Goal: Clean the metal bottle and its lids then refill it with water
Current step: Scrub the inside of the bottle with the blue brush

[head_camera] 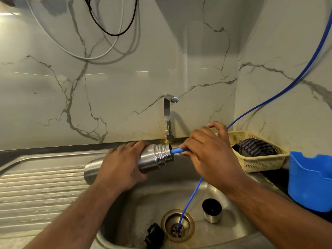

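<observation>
Left grip (pixel 122 169) is wrapping around the metal bottle (pixel 154 157), lying sideways above the sink (pixel 154 193); right grip (pixel 210 155) is pinching a blue handle (pixel 177 150) entering its threaded mouth.

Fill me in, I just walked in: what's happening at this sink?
A person's left hand holds the silver metal bottle sideways over the steel sink. The right hand pinches a blue stick-like handle poked into its mouth. A steel cup lid and a black stopper sit in the basin. No water shows at the chrome tap.
</observation>
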Demonstrator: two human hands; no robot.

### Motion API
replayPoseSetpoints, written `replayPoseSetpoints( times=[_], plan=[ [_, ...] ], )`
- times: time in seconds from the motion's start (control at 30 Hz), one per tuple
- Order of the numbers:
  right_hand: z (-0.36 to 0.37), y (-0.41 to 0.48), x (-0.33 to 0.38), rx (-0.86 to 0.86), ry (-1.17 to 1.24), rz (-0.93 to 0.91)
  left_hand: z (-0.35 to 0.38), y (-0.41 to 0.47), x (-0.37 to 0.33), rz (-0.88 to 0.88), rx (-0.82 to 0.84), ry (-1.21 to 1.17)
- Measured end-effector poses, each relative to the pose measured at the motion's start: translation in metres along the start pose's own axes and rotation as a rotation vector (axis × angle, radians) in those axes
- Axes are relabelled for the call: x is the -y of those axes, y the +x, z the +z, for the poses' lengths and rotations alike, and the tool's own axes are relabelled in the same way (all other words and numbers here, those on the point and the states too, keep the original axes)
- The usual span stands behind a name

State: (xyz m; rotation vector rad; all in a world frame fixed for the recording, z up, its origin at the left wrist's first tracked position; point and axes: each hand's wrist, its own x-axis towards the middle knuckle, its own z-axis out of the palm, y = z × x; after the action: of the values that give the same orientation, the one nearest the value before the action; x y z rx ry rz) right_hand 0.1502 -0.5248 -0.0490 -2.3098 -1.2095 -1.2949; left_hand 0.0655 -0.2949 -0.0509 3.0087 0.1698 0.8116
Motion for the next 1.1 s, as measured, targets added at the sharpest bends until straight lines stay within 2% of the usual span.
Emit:
replayPoseSetpoints(
  times=[0.27,0.47,0.6,0.7,0.83,0.97,1.1],
  plan=[
    [0.003,0.002,0.003,0.187,0.058,0.114,-0.004,0.001,0.006,0.010,-0.014,0.025],
    [0.000,0.001,-0.003,0.120,0.059,0.000,-0.003,0.001,0.005,-0.001,-0.019,0.009],
    [-0.022,0.007,-0.036,-0.016,-0.016,0.110,-0.011,0.004,0.023,-0.069,-0.062,0.016],
    [-0.026,0.006,-0.035,-0.022,-0.004,0.116,-0.011,0.005,0.020,-0.014,-0.107,0.025],
    [-0.015,0.004,-0.008,0.019,-0.020,-0.047,-0.002,0.002,-0.001,0.119,-0.070,0.038],
    [-0.031,0.009,-0.037,-0.089,-0.025,0.036,-0.011,0.005,0.022,0.004,-0.169,-0.013],
    [-0.032,0.007,-0.033,-0.145,-0.015,0.009,-0.013,0.005,0.028,0.044,-0.209,-0.005]
  ],
)
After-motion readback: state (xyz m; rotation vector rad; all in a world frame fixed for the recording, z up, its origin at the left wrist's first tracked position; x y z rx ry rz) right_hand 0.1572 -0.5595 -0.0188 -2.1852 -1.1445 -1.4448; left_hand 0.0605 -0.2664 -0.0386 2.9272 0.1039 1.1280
